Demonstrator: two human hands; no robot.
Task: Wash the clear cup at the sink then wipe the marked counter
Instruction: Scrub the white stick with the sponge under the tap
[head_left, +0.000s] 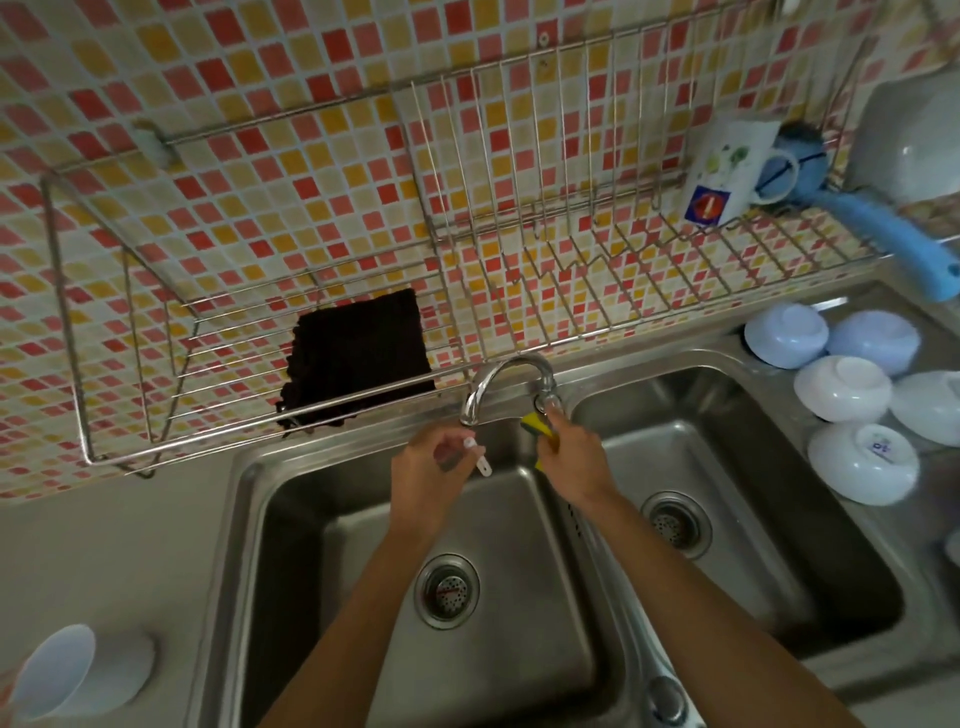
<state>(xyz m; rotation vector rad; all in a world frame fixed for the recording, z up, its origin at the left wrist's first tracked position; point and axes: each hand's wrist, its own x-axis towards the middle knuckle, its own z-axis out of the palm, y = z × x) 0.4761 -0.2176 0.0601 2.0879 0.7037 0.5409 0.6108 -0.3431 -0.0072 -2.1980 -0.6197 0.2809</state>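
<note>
Head view showed the left hand (428, 470) gripping the clear cup (470, 457) just under the faucet (506, 387) spout, above the left basin of the sink (249, 519). Beside it, the right hand (574, 457) held a yellow-green sponge (540, 428), with its fingertips at the faucet base. Beyond both hands, a black cloth (358, 358) lay on the wire rack (130, 332). Right of the right hand, white bowls (841, 387) stood inverted. Near-left of the left hand, a white cup (78, 670) lay on the worktop (104, 545).

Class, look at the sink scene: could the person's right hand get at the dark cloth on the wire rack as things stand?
Probably not directly: the right hand already grips a yellow sponge, and the faucet and left hand lie between it and the dark cloth.
</note>
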